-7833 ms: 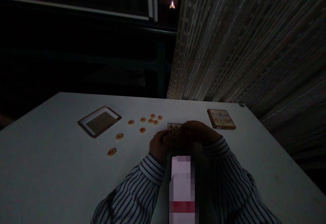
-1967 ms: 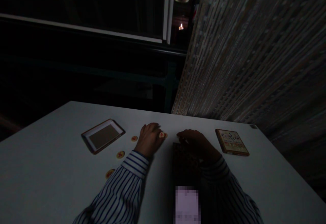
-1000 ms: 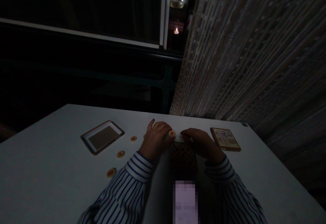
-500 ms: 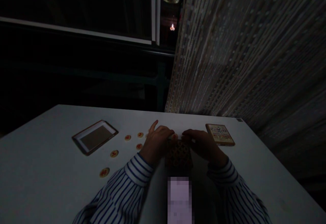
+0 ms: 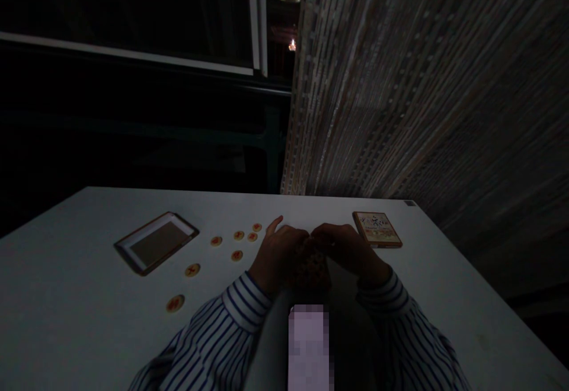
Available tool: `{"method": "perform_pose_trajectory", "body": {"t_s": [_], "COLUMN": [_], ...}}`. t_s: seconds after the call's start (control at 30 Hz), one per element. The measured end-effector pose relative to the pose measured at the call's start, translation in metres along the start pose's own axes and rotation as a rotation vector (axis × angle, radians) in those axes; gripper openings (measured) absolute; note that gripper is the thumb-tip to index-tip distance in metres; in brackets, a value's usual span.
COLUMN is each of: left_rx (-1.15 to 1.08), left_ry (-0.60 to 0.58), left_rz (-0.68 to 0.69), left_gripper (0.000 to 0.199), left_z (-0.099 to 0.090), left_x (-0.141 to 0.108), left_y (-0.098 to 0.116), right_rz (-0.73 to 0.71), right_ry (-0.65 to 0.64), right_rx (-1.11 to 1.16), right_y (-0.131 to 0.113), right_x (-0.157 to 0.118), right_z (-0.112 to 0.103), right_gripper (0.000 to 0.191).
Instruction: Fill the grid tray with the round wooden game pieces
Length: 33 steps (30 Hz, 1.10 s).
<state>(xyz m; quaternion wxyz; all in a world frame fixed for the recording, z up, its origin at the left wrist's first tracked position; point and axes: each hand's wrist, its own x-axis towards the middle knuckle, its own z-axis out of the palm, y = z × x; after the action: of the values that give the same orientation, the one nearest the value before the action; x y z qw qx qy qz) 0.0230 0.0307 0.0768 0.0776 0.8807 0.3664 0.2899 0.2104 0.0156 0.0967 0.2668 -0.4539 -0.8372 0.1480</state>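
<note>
My left hand and my right hand meet over a dark block of round pieces near the table's middle. The fingertips of both are curled together at the block's far edge, and what they pinch is too dark and small to name. One finger of my left hand sticks up to the left. Several round pale pieces with red marks lie left of my left hand, among them one at the near end and one further up.
An open shallow box lid lies at the left of the white table. A flat printed box lies to the right. Close to me is a blurred-out phone-like rectangle. A string curtain hangs behind.
My hands have come closer together, and the red-marked piece between their fingertips is now hidden. The view has shifted slightly, and more loose pieces show beside my left hand.
</note>
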Motion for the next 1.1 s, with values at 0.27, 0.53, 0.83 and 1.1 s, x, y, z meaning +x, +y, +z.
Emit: {"method": "perform_pose_trajectory", "body": {"t_s": [0.27, 0.53, 0.83, 1.1], "left_rx": [-0.339, -0.725, -0.912, -0.882], "left_ry": [-0.023, -0.032, -0.054, -0.013], "left_rz": [-0.133, -0.299, -0.476, -0.559], "left_gripper": [0.022, 0.018, 0.022, 0.017], "left_z": [0.004, 0.001, 0.002, 0.000], "left_x": [-0.001, 0.004, 0.007, 0.009], "left_y": [0.001, 0.008, 0.010, 0.010], "right_rz": [-0.036, -0.049, -0.078, -0.080], "right_ry": [0.004, -0.032, -0.036, -0.029], "right_rx": [0.045, 0.056, 0.019, 0.041], "right_y": [0.002, 0.005, 0.007, 0.002], "right_x": [-0.003, -0.005, -0.005, -0.005], "right_z": [-0.004, -0.008, -0.008, -0.008], "right_gripper": [0.016, 0.015, 0.016, 0.020]}}
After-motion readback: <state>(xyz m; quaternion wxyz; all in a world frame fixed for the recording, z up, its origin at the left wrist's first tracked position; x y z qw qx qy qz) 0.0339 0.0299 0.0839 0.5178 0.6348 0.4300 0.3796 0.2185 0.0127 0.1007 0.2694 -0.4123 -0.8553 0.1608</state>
